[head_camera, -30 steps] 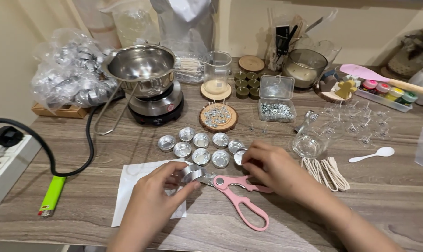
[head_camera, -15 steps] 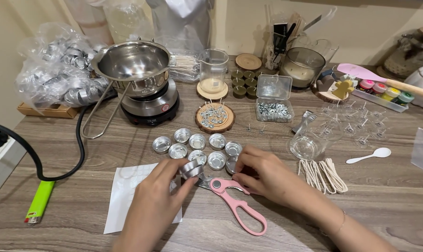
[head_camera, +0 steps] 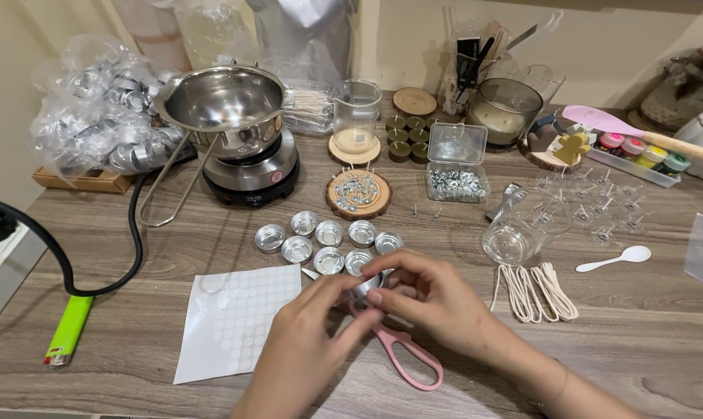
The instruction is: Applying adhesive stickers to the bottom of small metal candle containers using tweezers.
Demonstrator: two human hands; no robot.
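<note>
**Two hands on a small metal cup at a cluttered wooden worktop**

Surface: grey-brown wood-grain worktop point(head_camera: 134, 341), set against a plain beige wall. Back row: steel pot point(head_camera: 223, 101) on a small black hot plate point(head_camera: 252, 174), glass beaker point(head_camera: 357, 115), clear plastic box of metal bits point(head_camera: 457, 165), bag of shiny cups point(head_camera: 95, 116) at far left. A green lighter point(head_camera: 67, 331) lies near the left edge; a white sheet of round stickers point(head_camera: 235, 320) lies just left of the hands. A cluster of empty metal cups point(head_camera: 328, 237) sits just beyond the hands. Cut wicks point(head_camera: 536, 291) and a white spoon point(head_camera: 615, 259) lie to the right.

Hands: left hand point(head_camera: 309, 349) and right hand point(head_camera: 433, 299) meet at centre front, fingers closed together around one small metal cup point(head_camera: 367, 285), held just above the worktop. Pink scissors point(head_camera: 402, 353) lie under the hands, partly hidden.
</note>
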